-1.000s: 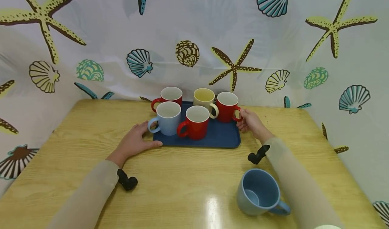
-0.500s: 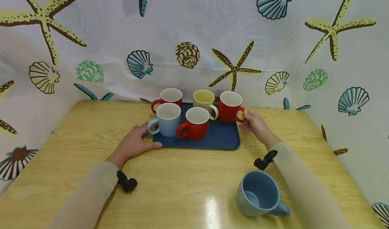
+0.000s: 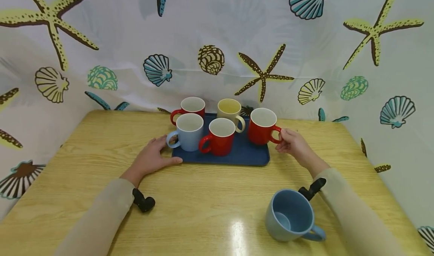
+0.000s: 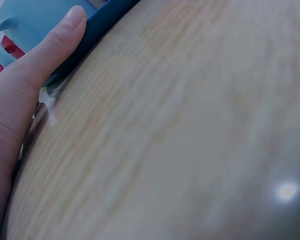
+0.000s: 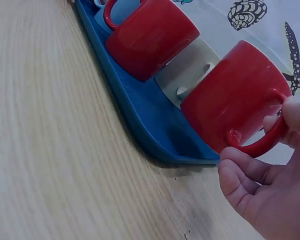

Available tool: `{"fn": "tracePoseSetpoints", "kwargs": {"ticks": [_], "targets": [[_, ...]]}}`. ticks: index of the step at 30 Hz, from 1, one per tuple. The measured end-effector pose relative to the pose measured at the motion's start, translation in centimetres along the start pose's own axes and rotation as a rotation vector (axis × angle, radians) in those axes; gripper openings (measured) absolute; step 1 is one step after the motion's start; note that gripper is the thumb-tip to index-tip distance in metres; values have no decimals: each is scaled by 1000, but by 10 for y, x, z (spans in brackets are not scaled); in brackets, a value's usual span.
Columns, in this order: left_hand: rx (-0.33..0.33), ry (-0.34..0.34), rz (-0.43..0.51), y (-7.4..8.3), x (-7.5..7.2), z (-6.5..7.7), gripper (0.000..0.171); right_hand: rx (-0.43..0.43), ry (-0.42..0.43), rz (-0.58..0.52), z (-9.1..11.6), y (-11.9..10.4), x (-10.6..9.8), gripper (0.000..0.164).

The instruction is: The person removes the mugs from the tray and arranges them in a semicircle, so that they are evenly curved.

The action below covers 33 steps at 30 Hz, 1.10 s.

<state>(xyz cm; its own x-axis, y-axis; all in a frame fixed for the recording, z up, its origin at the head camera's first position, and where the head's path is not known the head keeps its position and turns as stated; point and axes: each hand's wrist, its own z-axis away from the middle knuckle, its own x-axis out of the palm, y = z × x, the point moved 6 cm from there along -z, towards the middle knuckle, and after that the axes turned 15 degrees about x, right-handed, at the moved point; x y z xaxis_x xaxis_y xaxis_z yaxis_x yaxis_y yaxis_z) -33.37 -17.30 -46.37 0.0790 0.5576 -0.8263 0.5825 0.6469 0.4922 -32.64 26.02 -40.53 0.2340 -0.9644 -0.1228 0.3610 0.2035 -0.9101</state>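
A red mug (image 3: 260,129) with a white inside hangs slightly tilted above the right end of a blue tray (image 3: 242,155). My right hand (image 3: 295,147) pinches its handle between thumb and fingers, clearly shown in the right wrist view. At the tray's front left corner rests my left hand (image 3: 150,158), its thumb (image 4: 52,47) lying straight along the rim. Its other fingers reach behind the handle of a light blue mug (image 3: 190,135), partly hidden. Also on the tray stand a front red mug (image 3: 222,141), a back red mug (image 3: 196,106) and a cream mug (image 3: 228,109).
A larger blue-grey mug (image 3: 288,218) stands on the wooden table (image 3: 190,207) at the front right, beside my right forearm. Behind the tray hangs a white cloth (image 3: 183,29) printed with shells and starfish.
My right hand has lifted the red mug from the tray's back right and moved it rightward, now slightly toward me. My left hand has stayed at the tray corner.
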Motion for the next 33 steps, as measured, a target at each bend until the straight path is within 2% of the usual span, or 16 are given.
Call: {"fn": "tracePoseSetpoints", "kwargs": {"ticks": [11, 21, 33], "targets": [[4, 4, -25, 2, 1, 1, 97, 24, -117, 52, 33, 16, 2, 33], [-7, -1, -23, 2, 0, 1, 99, 30, -229, 133, 56, 20, 8, 35], [-22, -24, -33, 1, 0, -1, 102, 26, -371, 195, 75, 31, 20, 30]]}}
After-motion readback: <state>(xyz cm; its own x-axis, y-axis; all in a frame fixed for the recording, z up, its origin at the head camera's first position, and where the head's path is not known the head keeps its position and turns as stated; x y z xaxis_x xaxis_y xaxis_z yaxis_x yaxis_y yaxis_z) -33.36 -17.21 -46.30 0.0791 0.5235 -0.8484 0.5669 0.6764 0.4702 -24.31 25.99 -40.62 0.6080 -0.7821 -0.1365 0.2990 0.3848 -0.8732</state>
